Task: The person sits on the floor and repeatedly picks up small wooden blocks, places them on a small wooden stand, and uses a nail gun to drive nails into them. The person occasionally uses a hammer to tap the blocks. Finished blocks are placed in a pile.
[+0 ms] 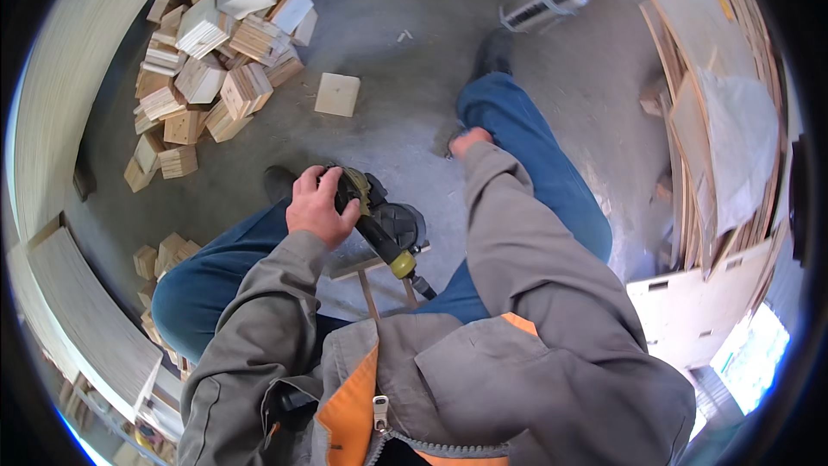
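My left hand [319, 207] is closed over the top of a nail gun [378, 237], yellow-green and black, with a round black magazine. The nail gun stands between my knees, and a metal air fitting [423, 286] sticks out of its yellow handle end toward me. Under it shows part of a narrow wooden piece [349, 270] with two slats running toward me. My right hand [470, 141] reaches down beside the inside of my right lower leg. Its fingers curl downward near something small and dark, which I cannot make out.
A heap of wood blocks [207, 47] lies at the far left, and more blocks [168, 255] sit by my left knee. One flat block [337, 94] lies alone ahead. A shiny metal cylinder [552, 0] lies beyond my right foot. Stacked boards [703, 112] stand at the right.
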`<action>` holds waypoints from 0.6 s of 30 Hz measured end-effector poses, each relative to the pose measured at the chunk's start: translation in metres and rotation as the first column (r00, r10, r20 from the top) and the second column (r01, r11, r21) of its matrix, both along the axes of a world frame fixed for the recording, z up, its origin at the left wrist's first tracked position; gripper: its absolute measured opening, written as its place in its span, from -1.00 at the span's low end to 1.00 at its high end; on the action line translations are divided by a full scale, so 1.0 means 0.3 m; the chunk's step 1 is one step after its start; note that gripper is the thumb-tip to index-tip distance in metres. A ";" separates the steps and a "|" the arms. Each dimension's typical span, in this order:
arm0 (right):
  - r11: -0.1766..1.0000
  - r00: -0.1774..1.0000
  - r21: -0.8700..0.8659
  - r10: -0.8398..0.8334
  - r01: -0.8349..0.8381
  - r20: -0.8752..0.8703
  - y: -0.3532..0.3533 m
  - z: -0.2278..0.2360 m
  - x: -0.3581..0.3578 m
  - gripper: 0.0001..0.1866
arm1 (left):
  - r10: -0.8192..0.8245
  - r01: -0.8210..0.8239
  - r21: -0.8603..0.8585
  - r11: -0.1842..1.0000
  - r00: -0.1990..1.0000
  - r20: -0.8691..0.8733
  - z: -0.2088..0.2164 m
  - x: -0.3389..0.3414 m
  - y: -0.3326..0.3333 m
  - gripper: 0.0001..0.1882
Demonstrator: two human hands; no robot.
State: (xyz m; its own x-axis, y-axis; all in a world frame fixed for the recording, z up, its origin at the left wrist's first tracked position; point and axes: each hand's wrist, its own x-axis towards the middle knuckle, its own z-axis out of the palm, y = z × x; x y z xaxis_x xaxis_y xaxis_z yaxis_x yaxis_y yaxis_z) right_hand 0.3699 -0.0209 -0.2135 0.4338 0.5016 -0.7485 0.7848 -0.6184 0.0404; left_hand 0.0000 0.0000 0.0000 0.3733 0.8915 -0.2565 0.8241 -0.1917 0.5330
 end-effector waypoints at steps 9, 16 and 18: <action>0.998 0.998 0.049 0.037 -0.040 0.058 0.013 -0.079 -0.101 -0.61 | 0.052 -0.053 0.059 0.997 0.998 0.022 -0.058 -0.083 0.047 -0.37; 0.977 0.982 0.100 0.182 -0.187 0.058 0.056 -0.075 -0.158 -0.70 | 0.031 -0.036 0.098 0.995 0.999 0.044 -0.067 -0.089 0.057 -0.37; 0.949 0.958 0.135 0.280 -0.285 0.052 0.076 -0.001 -0.237 -0.72 | 0.036 -0.041 0.112 0.993 0.998 0.047 -0.060 -0.091 0.059 -0.37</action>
